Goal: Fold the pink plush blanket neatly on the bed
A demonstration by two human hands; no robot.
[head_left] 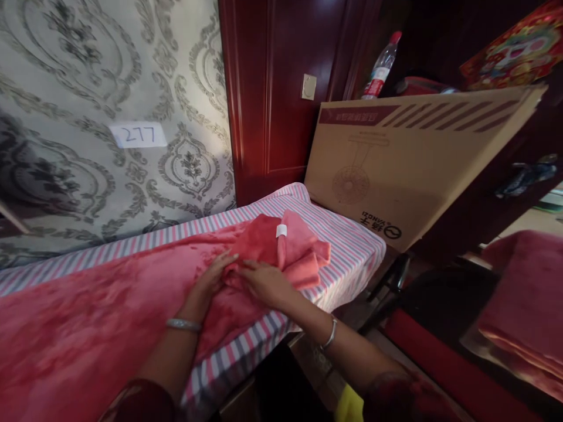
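Observation:
A red and pink plush blanket [132, 316] lies lengthwise over a bed with a pink, grey and white striped sheet [347, 237]. Its right end is bunched and partly folded over, with a white tag [281, 231] on the edge and paler pink layers spilling onto the sheet. My left hand [216, 274] grips the blanket at the bunched part, fingers curled into the fabric. Close beside it, my right hand [266, 285] holds the same gathered fold, its fingertips partly hidden in the cloth. Each wrist wears a silver bracelet.
Patterned wallpaper [189, 111] with a card marked 277 [138, 135] borders the bed's far side. A large cardboard box [396, 158] stands beyond its right end, with a plastic bottle [382, 70] above. Folded pink fabric [523, 299] lies at the right, near a dark seat.

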